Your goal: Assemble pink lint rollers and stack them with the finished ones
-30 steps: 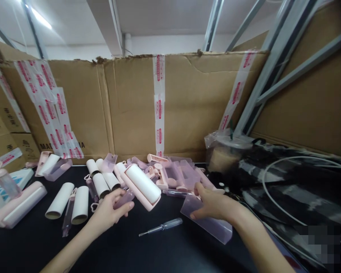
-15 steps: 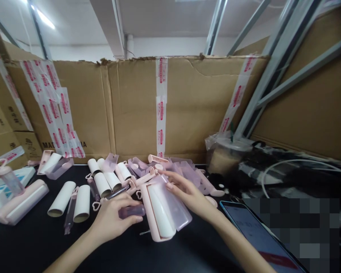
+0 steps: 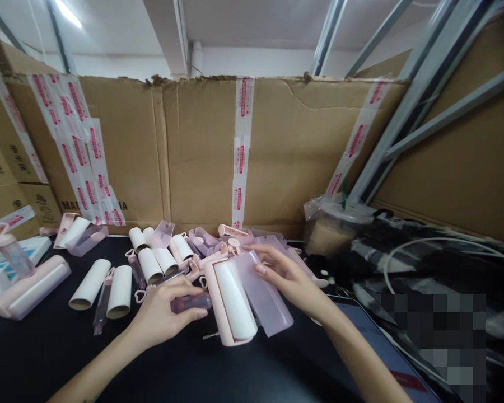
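My left hand (image 3: 170,308) is closed around a small translucent purple tube (image 3: 191,303), held sideways between thumb and fingers. Just right of it, over the black table, is a pink case (image 3: 218,313) with a white roll (image 3: 236,302) seated in it. Along the case's right side, my right hand (image 3: 288,274) grips a translucent purple cover (image 3: 271,302), thumb side against its face. The cover angles away from the roll; whether it still joins the case at the top, I cannot tell.
White cardboard-core rolls (image 3: 89,284), heart-ended handles (image 3: 103,305) and purple covers (image 3: 87,239) lie at left and behind. A pink roller case (image 3: 31,286) is far left. A phone (image 3: 367,330), a bagged drink cup (image 3: 331,229) and a white cable (image 3: 388,257) are right. Cardboard (image 3: 201,151) walls the back.
The purple cover has swung outward to the right, showing more of the white roll. My right hand moved with it. My left hand keeps its hold on the tube; the view shifted slightly.
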`<act>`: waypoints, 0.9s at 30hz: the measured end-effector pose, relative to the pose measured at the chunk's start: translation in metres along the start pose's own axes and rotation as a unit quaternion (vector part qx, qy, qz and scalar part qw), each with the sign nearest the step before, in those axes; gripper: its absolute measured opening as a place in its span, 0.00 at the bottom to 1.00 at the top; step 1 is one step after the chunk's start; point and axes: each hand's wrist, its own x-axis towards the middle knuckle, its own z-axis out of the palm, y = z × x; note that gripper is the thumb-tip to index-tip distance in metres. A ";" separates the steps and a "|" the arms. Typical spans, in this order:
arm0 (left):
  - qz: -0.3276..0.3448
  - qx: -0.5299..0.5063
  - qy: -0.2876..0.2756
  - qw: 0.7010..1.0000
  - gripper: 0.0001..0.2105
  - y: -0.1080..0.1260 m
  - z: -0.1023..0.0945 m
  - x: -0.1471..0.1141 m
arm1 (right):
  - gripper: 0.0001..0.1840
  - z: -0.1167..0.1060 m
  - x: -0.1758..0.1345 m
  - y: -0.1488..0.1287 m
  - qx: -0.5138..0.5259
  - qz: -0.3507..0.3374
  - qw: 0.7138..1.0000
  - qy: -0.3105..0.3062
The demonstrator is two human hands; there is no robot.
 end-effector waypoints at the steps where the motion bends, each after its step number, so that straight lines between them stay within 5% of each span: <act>1: -0.001 -0.001 -0.004 1.000 0.15 -0.001 0.000 0.001 | 0.21 0.000 0.000 0.001 0.000 -0.001 1.000 0.001; 9: 0.018 0.009 0.004 1.000 0.16 -0.009 0.004 0.002 | 0.21 0.040 -0.004 0.010 0.077 0.005 0.997 -0.011; 13: 0.051 0.043 0.015 0.998 0.16 -0.008 0.009 -0.001 | 0.21 0.066 -0.011 0.013 0.086 0.015 0.995 0.041; 17: 0.113 0.139 0.033 0.983 0.15 -0.001 0.003 -0.004 | 0.25 0.066 -0.011 0.013 0.118 0.001 0.992 0.038; 19: 0.151 0.210 0.103 0.960 0.19 0.002 -0.006 -0.003 | 0.28 0.059 -0.007 0.012 0.156 -0.002 0.987 0.022; 21: 0.169 0.252 0.240 0.922 0.32 0.002 -0.014 -0.001 | 0.29 0.054 -0.004 0.010 0.223 0.031 0.974 0.022; 24: 0.140 0.158 0.394 0.895 0.52 -0.001 -0.018 0.001 | 0.26 0.057 -0.004 0.010 0.337 0.082 0.936 0.057; 25: 0.114 0.089 0.387 0.911 0.53 -0.001 -0.016 0.002 | 0.27 0.060 -0.004 0.010 0.367 0.080 0.924 0.069; 27: 0.040 -0.060 0.274 0.959 0.49 0.002 -0.006 0.002 | 0.29 0.069 -0.006 0.011 0.406 0.065 0.908 0.077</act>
